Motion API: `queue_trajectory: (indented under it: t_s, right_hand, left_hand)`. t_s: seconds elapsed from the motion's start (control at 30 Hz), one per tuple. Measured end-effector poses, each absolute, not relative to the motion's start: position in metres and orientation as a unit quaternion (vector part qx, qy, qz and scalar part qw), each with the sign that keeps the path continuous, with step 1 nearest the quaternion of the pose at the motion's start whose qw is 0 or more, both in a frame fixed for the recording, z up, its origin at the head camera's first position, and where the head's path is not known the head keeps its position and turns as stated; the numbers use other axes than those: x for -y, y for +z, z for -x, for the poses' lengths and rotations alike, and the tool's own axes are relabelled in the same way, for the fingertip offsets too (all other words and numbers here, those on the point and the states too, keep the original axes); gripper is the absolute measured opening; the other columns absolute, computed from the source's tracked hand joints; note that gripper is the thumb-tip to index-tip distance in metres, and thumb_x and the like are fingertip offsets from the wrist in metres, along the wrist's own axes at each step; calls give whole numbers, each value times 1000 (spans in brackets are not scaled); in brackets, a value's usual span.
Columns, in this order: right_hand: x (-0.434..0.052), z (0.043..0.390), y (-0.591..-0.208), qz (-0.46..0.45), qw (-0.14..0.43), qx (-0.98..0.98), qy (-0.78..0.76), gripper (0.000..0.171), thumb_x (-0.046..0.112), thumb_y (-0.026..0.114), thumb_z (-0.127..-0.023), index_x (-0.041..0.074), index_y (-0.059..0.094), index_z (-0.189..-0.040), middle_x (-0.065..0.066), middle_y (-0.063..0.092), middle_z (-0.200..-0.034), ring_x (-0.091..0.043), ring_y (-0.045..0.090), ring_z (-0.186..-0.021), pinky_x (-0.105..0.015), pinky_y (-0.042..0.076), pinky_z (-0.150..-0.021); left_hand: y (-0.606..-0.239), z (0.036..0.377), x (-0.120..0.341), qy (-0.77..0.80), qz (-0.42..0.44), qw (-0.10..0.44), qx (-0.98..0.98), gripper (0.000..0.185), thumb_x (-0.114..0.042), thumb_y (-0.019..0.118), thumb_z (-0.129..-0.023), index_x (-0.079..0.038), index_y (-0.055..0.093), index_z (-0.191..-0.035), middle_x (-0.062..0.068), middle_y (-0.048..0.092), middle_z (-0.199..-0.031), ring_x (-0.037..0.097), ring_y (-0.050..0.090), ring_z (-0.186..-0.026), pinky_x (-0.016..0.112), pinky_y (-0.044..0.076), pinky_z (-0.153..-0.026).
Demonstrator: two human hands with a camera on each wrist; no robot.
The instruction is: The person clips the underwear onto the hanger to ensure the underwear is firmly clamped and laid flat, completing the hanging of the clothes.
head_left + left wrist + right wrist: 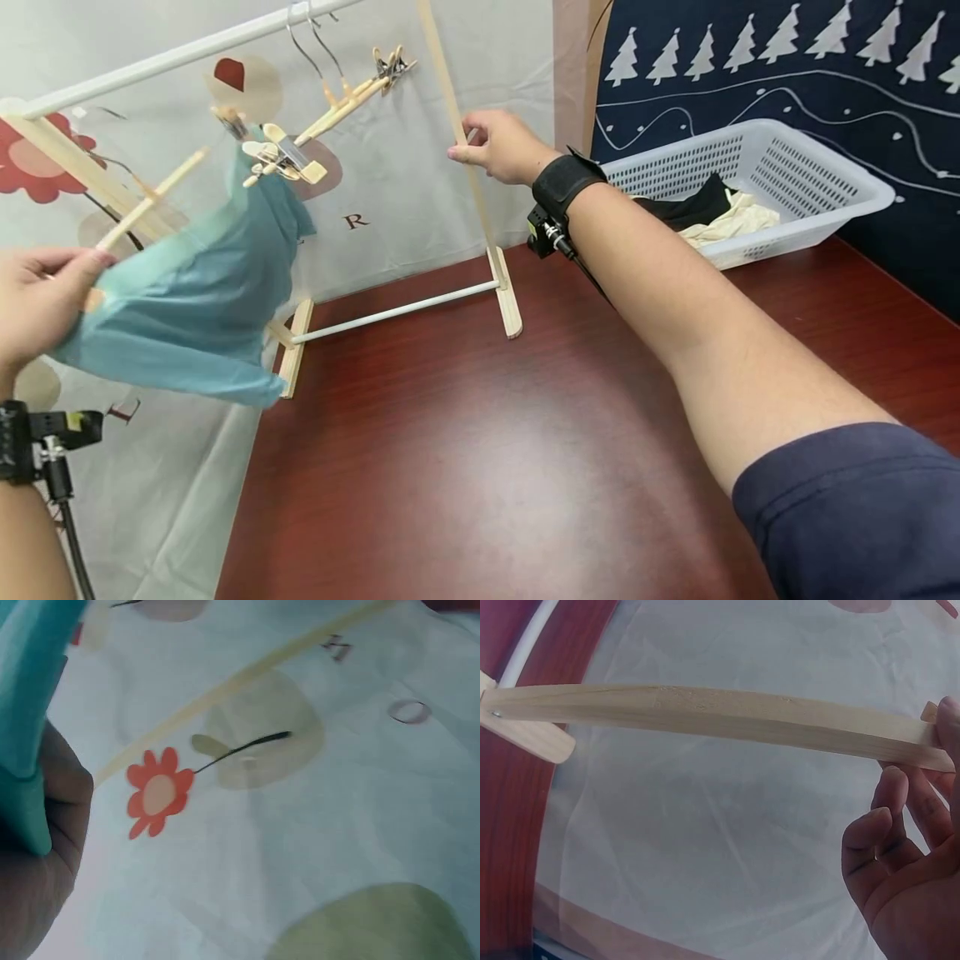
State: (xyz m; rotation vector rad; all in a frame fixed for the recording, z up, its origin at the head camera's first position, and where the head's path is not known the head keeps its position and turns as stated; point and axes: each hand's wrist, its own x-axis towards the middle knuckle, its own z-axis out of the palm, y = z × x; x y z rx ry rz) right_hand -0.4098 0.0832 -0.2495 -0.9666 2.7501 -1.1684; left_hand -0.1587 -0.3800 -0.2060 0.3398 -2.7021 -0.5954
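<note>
My left hand [41, 304] grips one end of a wooden clip hanger [153, 200] at the left edge of the head view. A light-blue garment [198, 308] with a paler waistband hangs along that hanger; its cloth also crosses the corner of the left wrist view [26, 712]. My right hand [506, 148] pinches the right wooden upright [477, 196] of a drying rack between thumb and fingers. In the right wrist view, the upright [727, 716] runs into the fingers at the right. Two more clip hangers [341, 108] hang from the white rail [180, 54].
A white basket [813, 237] holding black and cream cloth [731, 221] stands at right on the dark red table [450, 467]. The rack's feet [506, 296] and lower white bar [397, 312] stand at the table's back edge, before a printed curtain [405, 208].
</note>
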Motion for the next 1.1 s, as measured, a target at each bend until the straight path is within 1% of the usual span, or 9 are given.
queue_trajectory:
  t_s: [0.23, 0.37, 0.5, 0.6, 0.73, 0.83, 1.0, 1.03, 1.1]
  right_hand:
    - [-85, 408, -250, 304, 1, -876, -375, 43, 41, 58, -99, 12, 57, -131, -4, 64, -107, -15, 61, -88, -26, 52, -78]
    - [-86, 409, -251, 299, 2, -877, -376, 44, 41, 58, -99, 13, 57, -133, -4, 64, -108, -15, 61, -88, -26, 52, -77]
    - [-86, 410, -251, 300, 4, -875, -381, 50, 41, 59, -99, 12, 53, -139, -6, 65, -112, -20, 63, -95, -26, 52, -79]
    - [-84, 410, -251, 302, 5, -873, -383, 56, 41, 60, -99, 11, 49, -145, -7, 65, -115, -23, 63, -99, -26, 51, -80]
    - [-84, 408, -252, 308, -4, -874, -376, 58, 42, 60, -99, 12, 47, -147, -7, 65, -115, -19, 63, -92, -24, 50, -79]
    - [-85, 407, -254, 314, -13, -873, -373, 53, 41, 60, -99, 12, 51, -142, -6, 66, -111, -16, 61, -85, -24, 49, -77]
    - [-87, 407, -256, 320, -22, -872, -370, 48, 40, 60, -99, 10, 55, -136, -7, 66, -108, -17, 61, -84, -24, 47, -75]
    - [-88, 407, -256, 322, -24, -871, -370, 47, 39, 61, -99, 10, 56, -135, -7, 66, -108, -18, 61, -85, -24, 47, -75]
    - [-88, 407, -256, 325, -26, -868, -375, 47, 38, 61, -99, 9, 56, -135, -8, 67, -107, -20, 62, -87, -24, 47, -75]
  left_hand:
    - [-193, 210, 433, -294, -168, 229, 913, 39, -38, 51, -103, -53, 53, -67, -40, 47, -54, -15, 42, -45, 13, 34, -40]
    - [-175, 219, 408, -265, -201, 198, 922, 45, -35, 43, -105, -52, 45, -64, -39, 39, -53, -16, 37, -52, 4, 31, -58]
    - [-165, 219, 387, -207, -235, 160, 936, 26, -41, 36, -106, -36, 50, -84, -33, 31, -54, -15, 33, -51, 6, 30, -53]
    - [-171, 220, 387, -184, -238, 160, 940, 26, -41, 40, -105, -28, 54, -87, -34, 31, -54, -15, 32, -52, 7, 30, -51]
    - [-179, 218, 390, -186, -231, 148, 943, 39, -40, 44, -102, -43, 49, -63, -31, 36, -51, -10, 36, -51, 10, 34, -50]
    - [-182, 213, 387, -180, -228, 130, 948, 44, -41, 42, -103, -44, 49, -60, -29, 37, -52, -7, 39, -51, 13, 36, -49]
    - [-189, 207, 378, -175, -238, 159, 942, 27, -41, 43, -100, -31, 58, -80, -28, 37, -57, -4, 40, -53, 14, 36, -49]
    - [-191, 206, 375, -175, -246, 183, 936, 21, -41, 43, -99, -31, 58, -90, -32, 37, -63, -7, 39, -57, 12, 35, -52]
    - [-195, 200, 357, -176, -268, 241, 916, 18, -43, 40, -99, -44, 56, -108, -24, 58, -86, -4, 51, -80, 12, 43, -74]
